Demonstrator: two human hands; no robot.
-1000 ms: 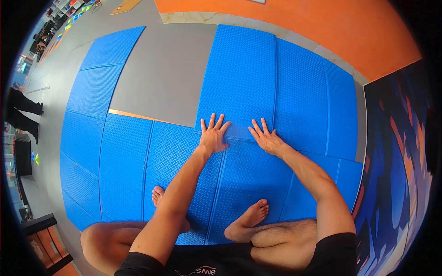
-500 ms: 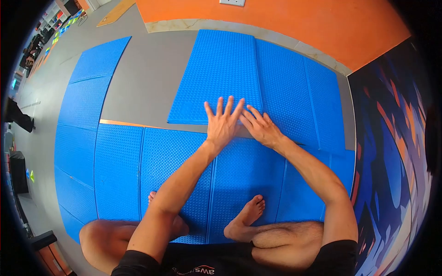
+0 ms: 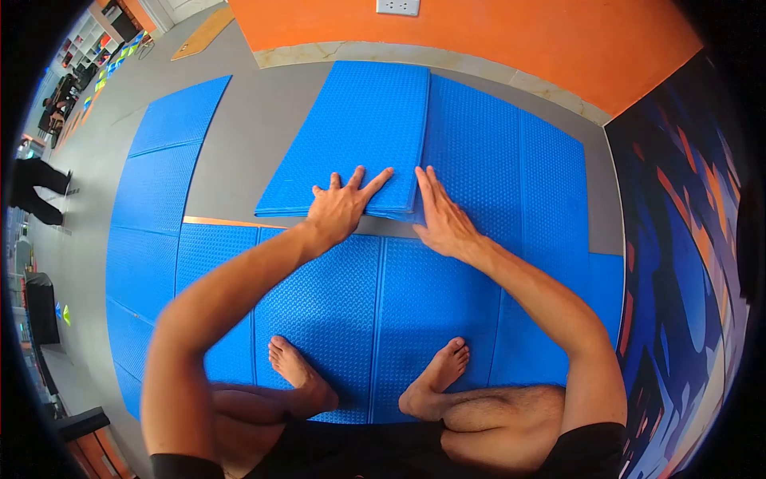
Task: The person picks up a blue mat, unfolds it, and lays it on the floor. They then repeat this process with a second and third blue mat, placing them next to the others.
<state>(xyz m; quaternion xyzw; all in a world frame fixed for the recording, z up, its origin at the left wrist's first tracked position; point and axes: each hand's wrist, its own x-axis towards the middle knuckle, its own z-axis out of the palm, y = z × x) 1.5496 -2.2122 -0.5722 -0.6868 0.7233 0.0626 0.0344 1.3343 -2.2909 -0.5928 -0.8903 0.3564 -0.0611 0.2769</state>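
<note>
A blue textured foam mat lies in front of me, its folded panels (image 3: 351, 120) stacked on the left and its flat panels (image 3: 483, 152) on the right. My left hand (image 3: 339, 206) rests with fingers spread on the near edge of the stack. Beside the stack's right edge, my right hand (image 3: 445, 215) points forward with its fingers straight and nearly together, the thumb apart. Neither hand grips anything. Whether the right fingers touch the fold cannot be told.
I squat barefoot on another row of blue mat panels (image 3: 319, 279). More blue panels (image 3: 152, 191) run along the left. An orange wall (image 3: 479, 36) with a socket stands ahead, a painted wall (image 3: 678, 239) on the right. Another person's dark-clothed legs (image 3: 40, 188) are at far left.
My left hand has moved left, away from the right hand, and the folded panels have shifted left. My right hand has turned to point more forward beside the fold.
</note>
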